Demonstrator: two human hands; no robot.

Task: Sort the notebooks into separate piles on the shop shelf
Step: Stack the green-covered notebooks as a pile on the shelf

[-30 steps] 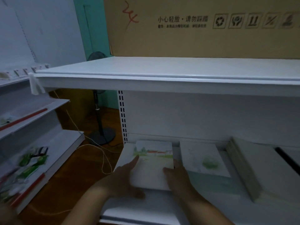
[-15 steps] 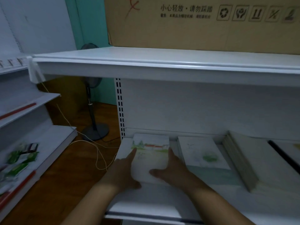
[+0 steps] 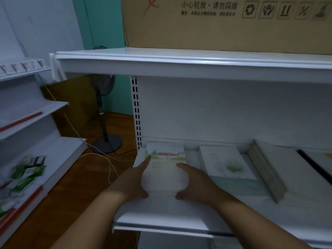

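Right now my left hand [image 3: 133, 178] and right hand [image 3: 195, 180] bracket the leftmost pile [image 3: 166, 164], one on each side edge. Each forefinger lies straight along its edge while the thumb hooks round the near corner, so I'd call it a light two-sided clasp, squaring the pile rather than lifting it; the remaining fingers are hidden under the palms. That pile, with a painted house scene on top, sits on the shelf [image 3: 161, 218] near its left end, close to the back panel. Just past my right fingers lies a second pile [image 3: 230, 168] with a green tuft on its cover, apart from the first. Further right sits a thicker cream stack [image 3: 280, 169], and beyond it a dark-spined book [image 3: 312, 164] at the frame edge. Three piles look separated already; I judge the sorting well along, though whatever lies further right is cut off from view.
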